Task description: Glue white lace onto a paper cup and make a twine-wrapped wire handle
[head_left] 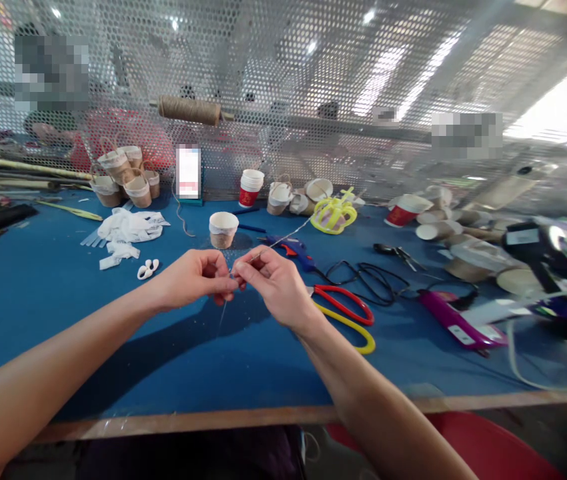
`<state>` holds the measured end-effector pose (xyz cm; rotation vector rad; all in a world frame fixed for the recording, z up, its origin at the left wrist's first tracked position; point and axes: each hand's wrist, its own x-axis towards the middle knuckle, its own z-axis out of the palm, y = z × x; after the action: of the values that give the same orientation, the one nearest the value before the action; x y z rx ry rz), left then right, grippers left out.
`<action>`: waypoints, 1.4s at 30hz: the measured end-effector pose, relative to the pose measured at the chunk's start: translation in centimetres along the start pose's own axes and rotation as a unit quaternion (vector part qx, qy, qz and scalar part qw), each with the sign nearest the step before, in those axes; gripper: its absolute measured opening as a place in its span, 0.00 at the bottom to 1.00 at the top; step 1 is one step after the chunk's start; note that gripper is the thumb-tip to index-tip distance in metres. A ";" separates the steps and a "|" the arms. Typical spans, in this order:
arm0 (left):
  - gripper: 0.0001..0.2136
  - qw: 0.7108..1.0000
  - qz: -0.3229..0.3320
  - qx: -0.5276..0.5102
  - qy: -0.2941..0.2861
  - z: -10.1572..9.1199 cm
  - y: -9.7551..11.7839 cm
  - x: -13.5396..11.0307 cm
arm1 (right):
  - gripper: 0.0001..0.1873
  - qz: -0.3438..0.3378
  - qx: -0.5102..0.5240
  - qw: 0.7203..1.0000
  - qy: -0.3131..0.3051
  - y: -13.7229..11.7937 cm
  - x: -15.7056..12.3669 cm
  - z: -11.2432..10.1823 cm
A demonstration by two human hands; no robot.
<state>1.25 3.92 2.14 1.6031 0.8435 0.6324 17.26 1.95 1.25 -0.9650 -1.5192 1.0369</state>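
My left hand [212, 277] and my right hand [274, 280] meet above the blue table, fingertips pinched close together. A thin, pale twisted cord [291, 235] runs from my right fingers up and to the right, toward a yellow crown-shaped piece [334, 213]. From between the fingers a finer strand [223, 312] hangs down; whether it belongs to the same cord I cannot tell. Just behind my hands stands a small paper cup [223, 231] wrapped in brown with a white rim. Scissors [346, 303] with red and yellow handles lie beside my right wrist, partly hidden by it.
Behind the scissors is a blue glue gun [291, 252] with a black cable. A purple power strip [458, 320] lies to the right. White fabric scraps [131, 227] and several wrapped cups [126, 175] are at left. A twine spool [189, 110] hangs on the mesh screen.
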 end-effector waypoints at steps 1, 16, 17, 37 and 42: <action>0.11 0.995 0.020 0.090 0.039 0.3 0.2 -0.2 | 0.04 0.000 -0.010 1.000 0.005 0.1 0.0 0.1; 0.12 0.931 -0.026 -0.317 -0.180 -1.1 -0.5 0.2 | 0.11 0.043 0.159 0.986 0.008 -0.4 0.1 -0.3; 0.11 0.928 -0.022 -0.328 -0.173 -1.0 -0.9 0.3 | 0.12 0.047 0.165 0.985 0.006 -0.4 0.1 -0.3; 0.09 0.999 0.011 -0.022 -0.048 -0.4 1.7 -1.1 | 0.08 -0.002 0.104 0.994 0.034 -0.3 -0.2 0.4; 0.11 0.922 -0.009 -0.350 -0.166 -0.2 -0.7 0.0 | 0.10 0.030 0.198 0.979 0.041 -0.4 0.0 0.1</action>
<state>0.99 4.08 1.53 1.0001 0.3147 0.5422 17.09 1.80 1.64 -0.7627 -1.1621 1.2695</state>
